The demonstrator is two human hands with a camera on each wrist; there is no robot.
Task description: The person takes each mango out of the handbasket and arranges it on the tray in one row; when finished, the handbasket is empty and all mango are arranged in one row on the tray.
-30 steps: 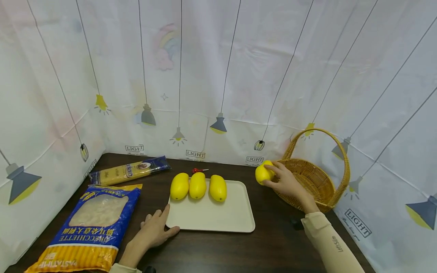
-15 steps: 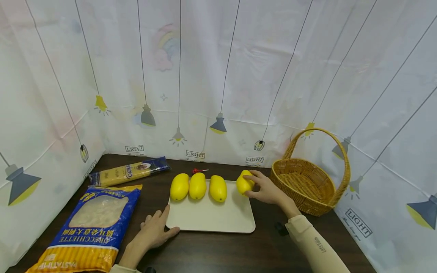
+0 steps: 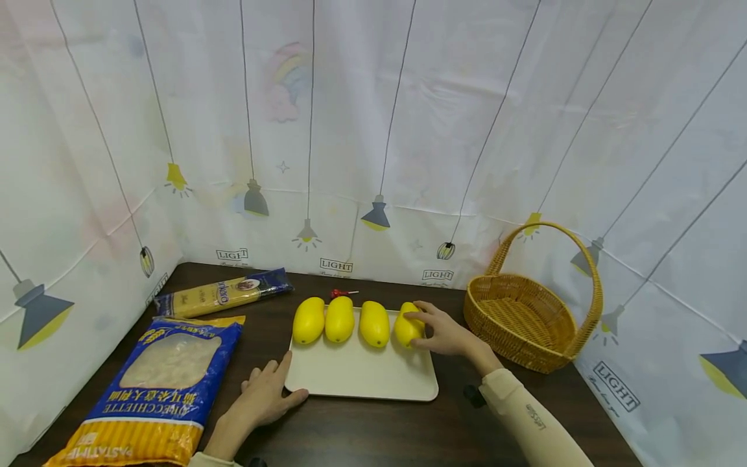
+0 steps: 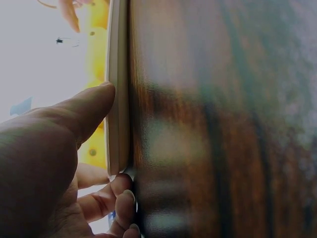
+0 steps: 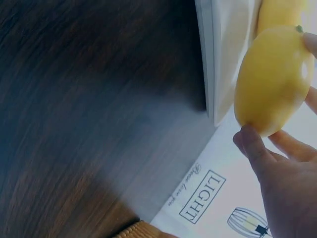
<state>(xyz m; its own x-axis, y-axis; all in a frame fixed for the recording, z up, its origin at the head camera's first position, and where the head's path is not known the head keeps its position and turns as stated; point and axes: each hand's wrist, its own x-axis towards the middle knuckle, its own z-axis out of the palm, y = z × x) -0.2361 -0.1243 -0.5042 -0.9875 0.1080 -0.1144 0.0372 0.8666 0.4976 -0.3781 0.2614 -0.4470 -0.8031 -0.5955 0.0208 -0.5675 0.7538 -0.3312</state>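
Observation:
A row of several smooth yellow mangoes, among them one at the left end and one in the middle, lies along the back of a cream tray. The rightmost mango, with a small green stem tip, is in the fingers of my right hand; thumb and fingertips grip its sides over the tray's back right part. At the tray's front left corner is my left hand, thumb against the front rim and index finger along the left side. Its other fingers are bent beside the corner in the left wrist view.
A wicker basket with a tall handle stands at the right. Left lie a blue-and-orange pasta bag and a long spaghetti packet. A small red object is behind the tray. A patterned curtain closes the back.
My right hand has carried the mango leftward from beside the basket and lowered it to the tray's back right, beside the other mangoes. My left hand has stayed at the tray corner.

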